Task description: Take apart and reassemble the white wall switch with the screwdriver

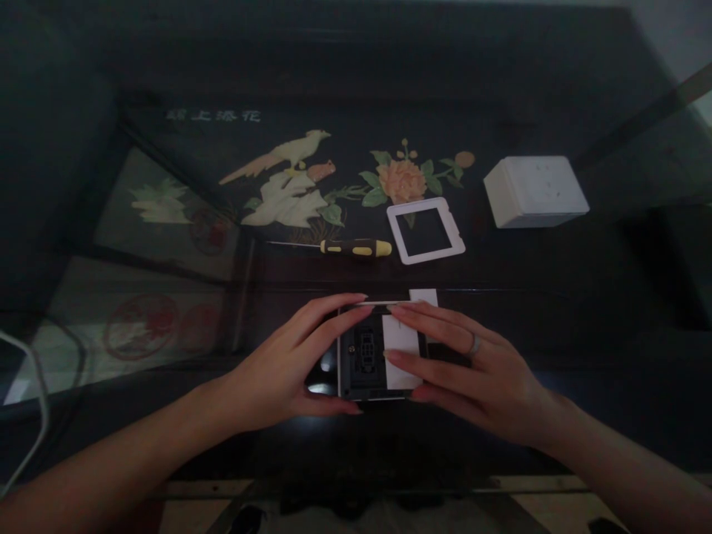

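Observation:
A square wall switch point(349, 371) with a dark inner face and a small screw lies between my hands near the front of the table. My left hand point(303, 356) grips its left part, fingers along the top edge and thumb at the bottom edge. Over its right part sits a flat white rocker plate point(399, 371). My right hand point(472, 363), wearing a ring, has its fingers on this plate and its thumb low at the right edge. Another white plate point(423, 297) shows behind the right fingertips, partly hidden.
A yellow and black screwdriver point(356, 248) lies beyond the hands, beside a white square frame point(397, 236). A white box-shaped block with socket holes point(537, 193) stands at the right. A white cable point(41, 393) curves at the left. The dark glossy tabletop point(334, 67) is reflective.

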A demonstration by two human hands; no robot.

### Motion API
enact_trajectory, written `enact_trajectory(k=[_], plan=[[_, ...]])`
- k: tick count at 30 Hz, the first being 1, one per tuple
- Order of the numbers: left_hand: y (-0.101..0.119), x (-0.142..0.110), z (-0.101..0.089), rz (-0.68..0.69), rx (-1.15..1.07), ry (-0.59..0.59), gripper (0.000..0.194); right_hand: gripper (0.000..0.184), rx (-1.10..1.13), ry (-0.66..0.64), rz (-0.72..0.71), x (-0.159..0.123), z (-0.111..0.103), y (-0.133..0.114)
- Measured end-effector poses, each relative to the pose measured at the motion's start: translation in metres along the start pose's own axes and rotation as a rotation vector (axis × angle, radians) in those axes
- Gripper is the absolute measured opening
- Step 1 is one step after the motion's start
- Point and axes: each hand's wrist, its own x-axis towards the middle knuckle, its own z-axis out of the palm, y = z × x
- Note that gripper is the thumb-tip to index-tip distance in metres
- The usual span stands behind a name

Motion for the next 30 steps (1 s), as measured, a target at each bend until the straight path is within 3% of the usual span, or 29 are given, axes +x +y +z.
enact_trajectory(k=[20, 30], plan=[[-0.0003, 0.0, 0.0001, 0.002, 0.01, 0.002, 0.095, 0.028, -0.061, 0.001, -0.079, -0.0002, 0.0029, -0.0017], [0.0023, 0.0012, -0.0007, 0.002, 0.02, -0.016, 0.092, 0.025, -0.057, 0.04, -0.054, 0.002, 0.0048, -0.0073]])
